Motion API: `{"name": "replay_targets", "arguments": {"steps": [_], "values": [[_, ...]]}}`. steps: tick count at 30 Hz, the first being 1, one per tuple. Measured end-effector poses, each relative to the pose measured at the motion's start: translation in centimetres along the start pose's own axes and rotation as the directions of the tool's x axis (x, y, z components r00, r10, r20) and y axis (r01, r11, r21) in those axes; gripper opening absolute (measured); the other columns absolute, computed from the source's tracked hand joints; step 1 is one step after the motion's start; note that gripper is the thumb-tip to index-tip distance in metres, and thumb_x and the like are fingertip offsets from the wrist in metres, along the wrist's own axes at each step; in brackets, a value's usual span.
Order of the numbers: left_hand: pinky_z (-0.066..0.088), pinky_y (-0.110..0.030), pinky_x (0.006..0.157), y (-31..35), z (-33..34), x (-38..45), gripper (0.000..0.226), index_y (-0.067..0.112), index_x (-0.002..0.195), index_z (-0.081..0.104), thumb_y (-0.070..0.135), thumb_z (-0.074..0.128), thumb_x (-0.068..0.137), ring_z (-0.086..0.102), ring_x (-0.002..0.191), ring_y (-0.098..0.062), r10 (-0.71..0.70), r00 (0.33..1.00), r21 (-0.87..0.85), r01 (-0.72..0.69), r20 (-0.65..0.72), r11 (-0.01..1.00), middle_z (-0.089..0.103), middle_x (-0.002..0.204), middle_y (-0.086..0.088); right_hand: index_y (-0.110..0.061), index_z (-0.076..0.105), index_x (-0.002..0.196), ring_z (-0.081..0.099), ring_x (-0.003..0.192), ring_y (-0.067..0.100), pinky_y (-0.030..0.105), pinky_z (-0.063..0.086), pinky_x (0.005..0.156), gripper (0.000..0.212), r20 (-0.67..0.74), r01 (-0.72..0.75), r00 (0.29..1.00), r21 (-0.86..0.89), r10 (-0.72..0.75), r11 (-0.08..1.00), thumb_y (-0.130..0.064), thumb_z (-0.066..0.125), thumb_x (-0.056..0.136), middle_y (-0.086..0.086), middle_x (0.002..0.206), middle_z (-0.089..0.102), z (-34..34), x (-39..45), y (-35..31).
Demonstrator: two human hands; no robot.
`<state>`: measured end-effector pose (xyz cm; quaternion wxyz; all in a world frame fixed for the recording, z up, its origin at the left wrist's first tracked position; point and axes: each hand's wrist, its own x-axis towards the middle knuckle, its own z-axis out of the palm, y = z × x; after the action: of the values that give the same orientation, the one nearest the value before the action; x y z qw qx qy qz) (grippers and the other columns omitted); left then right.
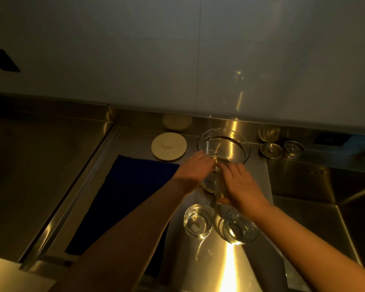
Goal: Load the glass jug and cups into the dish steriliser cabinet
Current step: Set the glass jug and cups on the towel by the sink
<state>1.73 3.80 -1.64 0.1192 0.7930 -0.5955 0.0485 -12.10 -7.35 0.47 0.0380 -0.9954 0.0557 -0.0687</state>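
Steel counter point(230, 260), white wall; both hands on glass jug point(223, 146); 2 cups point(197, 221).

jug point(223, 147): clear glass | cups point(197, 221): clear | cloth point(122, 197): dark blue | lid point(169, 146): cream | counter point(230, 260): steel

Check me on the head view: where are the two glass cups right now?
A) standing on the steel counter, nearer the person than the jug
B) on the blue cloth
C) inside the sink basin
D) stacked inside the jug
A: both glass cups stand side by side on the steel counter, nearer the person than the glass jug that both hands reach.
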Motion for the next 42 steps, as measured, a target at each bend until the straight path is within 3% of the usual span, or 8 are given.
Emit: {"name": "replay_targets", "arguments": {"steps": [5,7,15,21,30,42], "values": [[0.036,-0.027,0.091,-0.9,-2.0,-1.3,0.026,0.015,0.112,0.056,0.016,0.061,0.087,0.049,0.111,-0.021,-0.109,0.986,-0.016,0.108,-0.129,0.994,0.058,0.116,-0.006,0.003,0.057,0.118,0.060,0.091,0.033,0.039,0.051,0.078,0.107,-0.043,0.036,0.998,-0.061,-0.039,0.997,-0.045,0.092,0.028,0.017,0.103,0.062,-1.8,1.2,-1.9],[0.034,-0.025,0.090,-1.7,-3.3,-2.5,0.025,0.015,0.106,0.058,0.015,0.066,0.082,0.053,0.106,-0.021,-0.085,0.979,-0.009,0.085,-0.185,0.996,0.061,0.109,-0.007,0.003,0.058,0.117,0.061,0.091,0.034,0.041,0.051,0.078,0.106,-0.069,0.056,0.996,-0.069,-0.061,0.996,-0.044,0.093,0.028,0.018,0.104,0.063,-2.5,1.7,-3.3],[0.053,-0.034,0.070,-5.4,-7.9,-9.5,0.018,0.008,0.094,0.062,0.006,0.071,0.078,0.060,0.089,-0.025,0.006,0.964,-0.002,-0.007,-0.268,1.000,0.064,0.094,-0.010,0.000,0.056,0.122,0.060,0.098,0.033,0.040,0.050,0.083,0.105,-0.099,0.108,0.989,-0.039,-0.112,0.993,-0.047,0.091,0.034,0.016,0.110,0.062,-2.8,3.5,-10.9],[0.050,-0.043,0.085,-9.0,-9.4,-15.8,0.015,0.004,0.101,0.064,0.009,0.061,0.088,0.058,0.099,-0.027,0.001,0.977,0.020,0.004,-0.215,1.000,0.064,0.101,-0.014,-0.004,0.042,0.137,0.048,0.114,0.031,0.038,0.038,0.097,0.103,-0.059,0.136,0.989,0.013,-0.135,0.991,-0.046,0.085,0.052,0.015,0.127,0.051,-0.9,4.2,-17.7],[0.039,-0.033,0.101,-11.3,-9.1,-22.8,0.021,0.005,0.110,0.062,0.010,0.058,0.090,0.056,0.108,-0.025,0.032,0.988,-0.016,-0.035,-0.150,0.999,0.063,0.111,-0.012,-0.014,0.031,0.143,0.037,0.125,0.025,0.035,0.031,0.105,0.103,-0.007,0.063,0.998,0.053,-0.063,0.997,-0.051,0.079,0.059,0.008,0.139,0.040,2.9,3.0,-24.4],[0.049,-0.031,0.083,-11.5,-7.4,-25.1,0.019,0.008,0.104,0.062,0.011,0.064,0.085,0.059,0.099,-0.023,0.039,0.991,-0.116,-0.054,-0.126,0.992,0.065,0.104,-0.010,-0.010,0.041,0.134,0.050,0.116,0.029,0.037,0.038,0.098,0.107,0.016,-0.012,1.000,0.029,0.012,1.000,-0.050,0.085,0.046,0.011,0.128,0.052,5.1,1.3,-26.7]]}}
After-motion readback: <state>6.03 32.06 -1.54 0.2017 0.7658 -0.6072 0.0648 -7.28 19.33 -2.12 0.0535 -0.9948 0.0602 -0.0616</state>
